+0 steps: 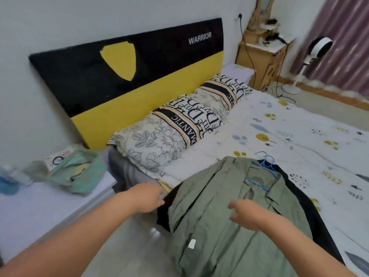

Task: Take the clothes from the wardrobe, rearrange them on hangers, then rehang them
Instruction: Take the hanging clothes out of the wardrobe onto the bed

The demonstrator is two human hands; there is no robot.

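Two bare forearms reach in from the bottom edge. The left hand (148,197) hovers at the near edge of the bed, its fingers loosely extended and gripping nothing, its fingertips just beside the dark cloth. The right hand (247,213) hangs over the crumpled sage-green cotton shirt (215,212) with its fingers spread and slightly curled, holding nothing; whether the fingertips touch the fabric cannot be told.

The green shirt lies spread on the near corner of the bed, on top of a black garment (311,204) that shows along its left and right sides. A small white tag (192,243) sits on the shirt's lower part. Thin blue wire hangers (265,166) lie at the collar end, one bar running inside the shirt's neck and the hooks resting toward the white bedsheet printed with yellow and grey leaves (299,136).

Two floral pillows with black lettered bands (179,124) rest against the black-and-yellow padded headboard (127,72). A mint-green pouch (77,172) sits on the white bedside surface (36,206) at left. A white standing fan (317,50) stands near the purple curtain (343,37).
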